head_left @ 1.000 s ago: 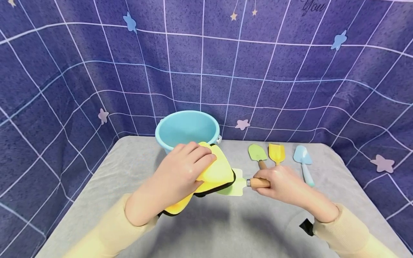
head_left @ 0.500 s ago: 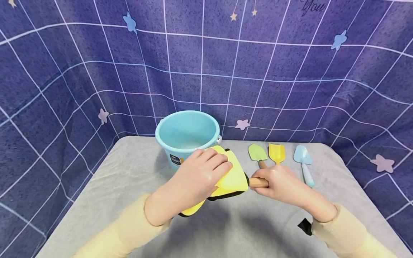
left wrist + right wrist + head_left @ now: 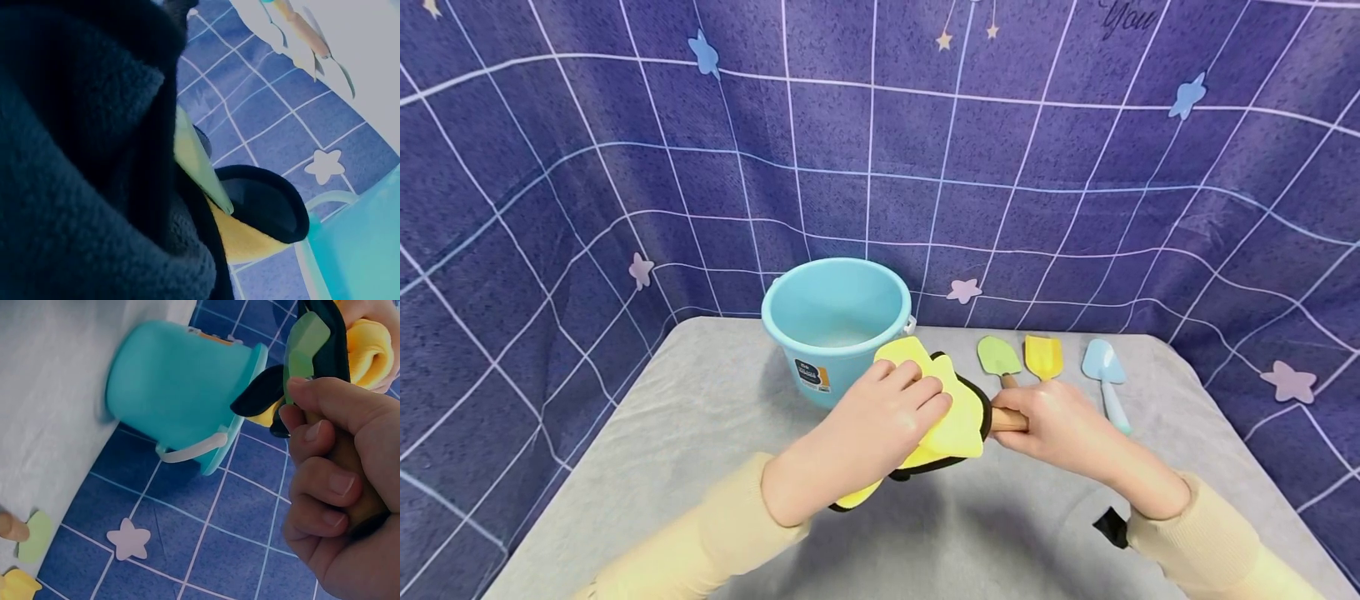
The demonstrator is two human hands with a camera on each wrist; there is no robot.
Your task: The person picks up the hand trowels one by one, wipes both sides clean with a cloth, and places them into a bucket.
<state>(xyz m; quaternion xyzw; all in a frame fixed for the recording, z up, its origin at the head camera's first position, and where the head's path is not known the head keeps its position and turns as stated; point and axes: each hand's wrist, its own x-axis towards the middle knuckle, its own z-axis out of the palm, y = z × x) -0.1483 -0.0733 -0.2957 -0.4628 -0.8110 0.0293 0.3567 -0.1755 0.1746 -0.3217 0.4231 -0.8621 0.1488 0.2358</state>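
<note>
My left hand [image 3: 868,429] grips a yellow cloth [image 3: 962,417] with a black border, folded over the blade of a small garden shovel. Dark grey fabric, the cloth's other face, fills much of the left wrist view. Between its folds shows the pale green shovel blade [image 3: 199,159]. My right hand [image 3: 1063,429] holds the shovel by its wooden handle [image 3: 1009,419], fingers wrapped around it in the right wrist view. The cloth's edge reaches the handle right at the right fingertips, hiding the blade in the head view. Both hands are above the grey table covering.
A light blue bucket [image 3: 846,367] with a white handle stands behind the left hand. Beyond the right hand lie a green trowel [image 3: 998,355], a yellow shovel [image 3: 1043,357] and a light blue trowel [image 3: 1103,362]. A purple gridded curtain [image 3: 880,150] hangs behind.
My left hand and the cloth have moved right along the shovel, covering the green blade up to the handle. The right hand has stayed nearly still.
</note>
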